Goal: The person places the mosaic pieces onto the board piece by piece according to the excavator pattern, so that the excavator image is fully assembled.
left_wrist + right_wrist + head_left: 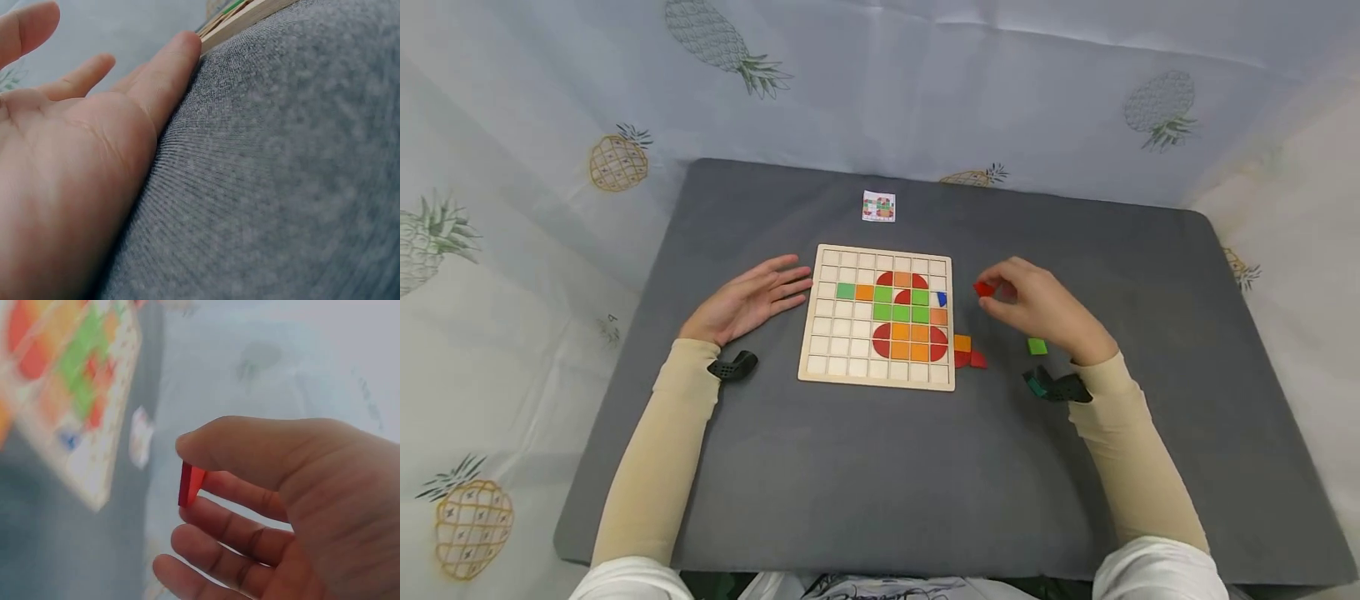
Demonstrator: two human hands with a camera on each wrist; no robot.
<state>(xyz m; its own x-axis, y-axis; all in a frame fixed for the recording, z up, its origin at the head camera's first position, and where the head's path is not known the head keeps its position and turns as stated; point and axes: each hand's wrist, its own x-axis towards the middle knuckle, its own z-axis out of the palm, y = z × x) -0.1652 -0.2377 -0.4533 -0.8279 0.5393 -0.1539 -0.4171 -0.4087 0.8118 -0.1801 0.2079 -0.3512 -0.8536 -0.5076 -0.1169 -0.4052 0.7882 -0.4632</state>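
Between thumb and fingers, my right hand [1033, 304] pinches a small red tile [191, 482], held above the table to the right of the wooden grid board [842, 367]. The tile's full outline is partly covered by the fingers. My left hand [748, 300] lies on its side at the board's left edge, fingers extended and holding nothing; in the left wrist view a fingertip meets the board's edge. Red, orange and green pieces and one blue piece [942, 299] fill several cells of the board.
Against the board's right edge lie an orange tile [962, 343] and red pieces [977, 360]. A green tile [1037, 347] rests near the right wrist. Behind the board is a small printed pattern card [878, 207], on the grey table [850, 483].
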